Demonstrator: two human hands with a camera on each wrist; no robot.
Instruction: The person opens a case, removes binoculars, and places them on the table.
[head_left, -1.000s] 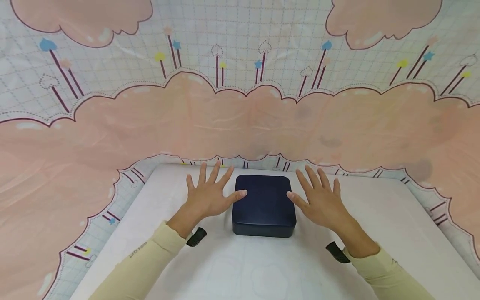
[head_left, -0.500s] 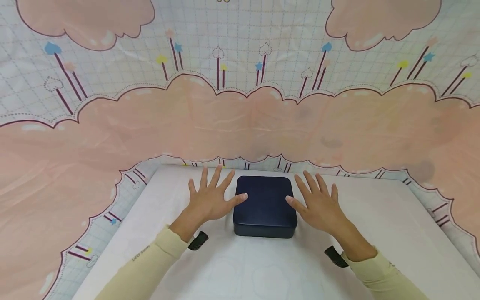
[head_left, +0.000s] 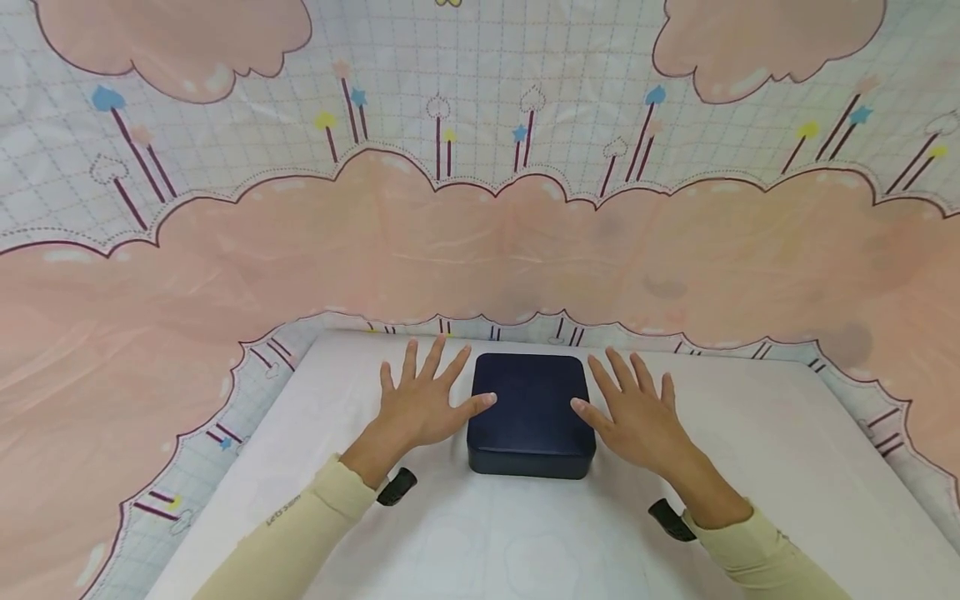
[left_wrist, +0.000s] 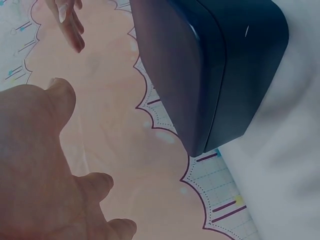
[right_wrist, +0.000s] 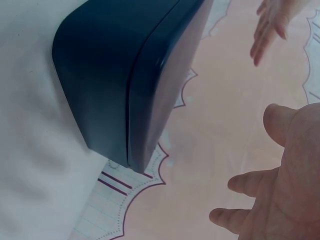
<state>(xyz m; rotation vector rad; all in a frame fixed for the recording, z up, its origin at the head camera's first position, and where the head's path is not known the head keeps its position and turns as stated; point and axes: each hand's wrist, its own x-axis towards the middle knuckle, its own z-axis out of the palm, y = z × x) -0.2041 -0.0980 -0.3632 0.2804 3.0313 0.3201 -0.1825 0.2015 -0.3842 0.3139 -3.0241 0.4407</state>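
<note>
A dark navy box [head_left: 531, 408] with rounded corners and a seam below its lid sits on the white table. To its left in the head view, my left hand [head_left: 420, 410] hovers with fingers spread, the thumb overlapping the box's left edge. My right hand [head_left: 637, 417] mirrors it on the other side, palm down, thumb tip at the right edge. Both wrist views show the box's side [left_wrist: 250, 65] apart from the fingers, with the lid seam visible. Neither hand holds anything. Whatever the box contains is hidden under its lid.
The white table [head_left: 525, 542] extends around the box. Behind it hangs a cloth [head_left: 495, 242] printed with peach clouds and a grid, which also borders the table's sides. Dark wrist-camera mounts [head_left: 396, 487] stick out beneath both cuffs.
Both hands have sunk slightly lower in the head view, and the right hand has edged a little toward the box. The view has tilted slightly; the box stays on the table.
</note>
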